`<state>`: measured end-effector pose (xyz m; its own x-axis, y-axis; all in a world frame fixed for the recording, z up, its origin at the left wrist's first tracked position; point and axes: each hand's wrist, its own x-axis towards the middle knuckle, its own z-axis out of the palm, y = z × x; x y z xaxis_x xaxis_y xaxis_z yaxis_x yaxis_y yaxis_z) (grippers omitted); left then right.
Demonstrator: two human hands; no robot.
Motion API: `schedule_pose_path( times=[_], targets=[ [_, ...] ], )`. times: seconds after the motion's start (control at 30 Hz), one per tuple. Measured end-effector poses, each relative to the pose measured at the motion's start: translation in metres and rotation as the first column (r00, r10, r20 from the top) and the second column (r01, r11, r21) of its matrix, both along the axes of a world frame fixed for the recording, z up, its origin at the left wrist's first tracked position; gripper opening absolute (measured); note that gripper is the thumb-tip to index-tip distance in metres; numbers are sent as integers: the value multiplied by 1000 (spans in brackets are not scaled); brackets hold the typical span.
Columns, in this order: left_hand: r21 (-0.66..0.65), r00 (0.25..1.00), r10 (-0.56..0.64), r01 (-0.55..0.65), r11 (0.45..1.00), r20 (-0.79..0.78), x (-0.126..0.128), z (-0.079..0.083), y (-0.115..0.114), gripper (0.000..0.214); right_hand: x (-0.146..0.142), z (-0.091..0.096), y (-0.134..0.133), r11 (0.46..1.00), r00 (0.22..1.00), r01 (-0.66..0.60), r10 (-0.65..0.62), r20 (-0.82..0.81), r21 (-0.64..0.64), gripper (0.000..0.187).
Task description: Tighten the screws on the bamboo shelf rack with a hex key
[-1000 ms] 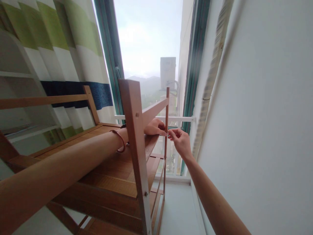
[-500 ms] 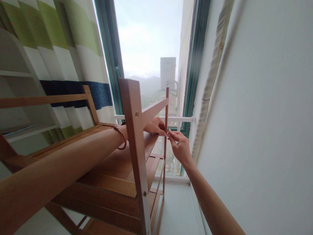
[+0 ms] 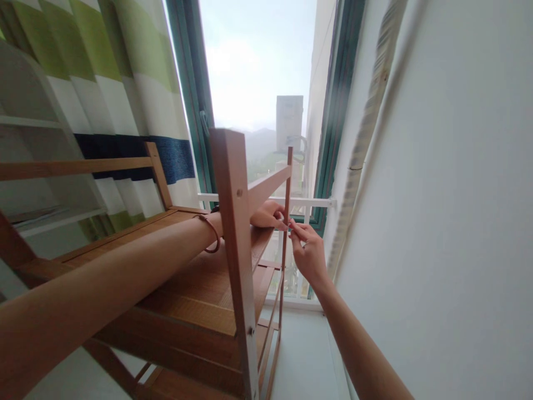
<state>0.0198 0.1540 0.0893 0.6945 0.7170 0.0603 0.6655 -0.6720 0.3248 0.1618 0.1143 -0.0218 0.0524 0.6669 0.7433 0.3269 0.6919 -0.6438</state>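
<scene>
A wooden shelf rack (image 3: 235, 233) with flat slatted tiers stands in front of me. My left arm reaches across its top tier, and my left hand (image 3: 268, 215) lies over that tier's far end, fingers curled against the thin far post (image 3: 287, 189). From the right side, my right hand (image 3: 307, 247) meets the same post with thumb and fingertips pinched together. Whatever is between those fingertips is too small to make out. The two hands nearly touch, one on each side of the post. What the left fingers hold, if anything, is hidden.
Behind the rack is a window with a green frame (image 3: 333, 128) and a white rail (image 3: 320, 203). A striped curtain (image 3: 108, 100) and white shelves (image 3: 58, 222) are at left. Close on the right stands a white wall (image 3: 458, 194) with a wrapped pipe (image 3: 362, 144).
The view has shifted slightly, so the rack sits a little further right. My right fingertips have come closer to the far post; both hands stay at the same spot on it.
</scene>
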Motion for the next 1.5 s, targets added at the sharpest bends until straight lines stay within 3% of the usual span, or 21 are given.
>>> schedule_pose_path(
  times=[0.2,0.33,0.5,0.77,0.87,0.97,1.03,1.07,1.13,1.27,1.37,1.43,1.5],
  targets=[
    [58,1000,-3,2,998,15,1,-3,-5,27,6,-4,9,970,970,-177,143,-198,-165,31],
    [42,999,37,-38,998,18,5,-4,-10,31,6,-5,9,954,952,-227,175,-251,-196,33],
    [13,995,91,-92,996,47,10,-7,-10,34,6,-6,6,961,953,-203,149,-265,-187,31],
    [39,998,64,-65,997,27,8,-5,-9,25,9,-2,1,944,942,-235,162,-294,-233,33],
    [18,997,68,-69,997,34,8,-4,-9,24,13,-10,-1,938,939,-242,163,-302,-249,32],
    [0,998,51,-51,999,44,8,-4,-7,24,18,-41,-4,930,950,-185,86,-301,-316,34],
    [-4,999,38,-38,999,39,8,-5,-4,27,21,-77,-10,894,973,-73,-34,-228,-442,39],
    [-1,999,31,-31,1000,39,8,-6,-3,28,22,-100,-15,845,989,12,-90,-120,-535,41],
    [16,999,36,-36,999,22,8,-7,-2,29,23,-149,-31,759,996,52,-82,-17,-649,39],
    [25,994,96,-94,995,-56,10,-6,-3,31,20,-237,-84,531,981,125,60,184,-838,22],
    [49,988,120,-116,992,-100,10,-5,-6,33,13,-277,-127,371,943,226,148,298,-901,47],
    [71,985,128,-120,990,-115,10,-4,-8,34,9,-293,-149,351,921,288,153,358,-891,57],
    [102,979,143,-129,986,-144,10,-3,-9,34,7,-302,-161,378,907,314,153,393,-871,43]
  ],
)
